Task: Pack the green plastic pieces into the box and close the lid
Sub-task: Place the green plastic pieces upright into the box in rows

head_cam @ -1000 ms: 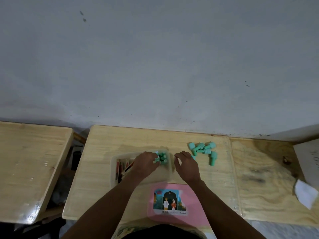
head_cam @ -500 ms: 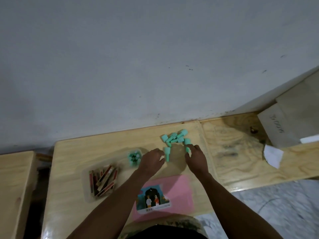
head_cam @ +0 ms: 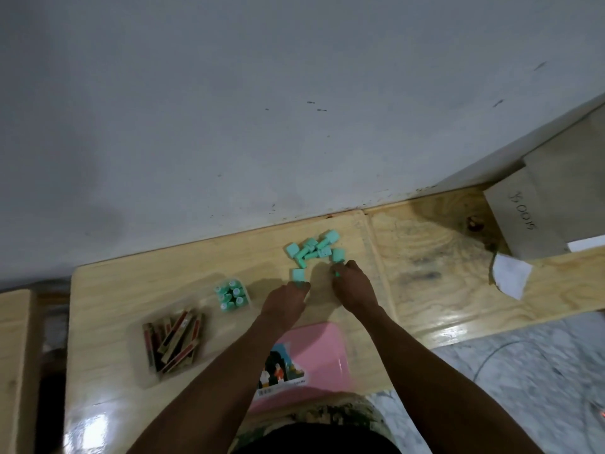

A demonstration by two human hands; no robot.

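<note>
Grabbing loose green pieces [head_cam: 314,250] off the surface [head_cam: 131,283]

Pinching an edge piece [head_cam: 337,274] with the right hand [head_cam: 352,288]; left hand [head_cam: 286,301] fingertips on a stray piece [head_cam: 298,276], can't tell if gripped. Best to take each by the wide head and stand it upright in the clear box [head_cam: 209,306], over to the left. Can't see half the pink lid [head_cam: 324,348] under the forearms [head_cam: 409,355].

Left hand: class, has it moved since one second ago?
Yes. Judged against the clear box, the left hand has left the box's right end and gone right, to the loose green pieces on the table.
</note>
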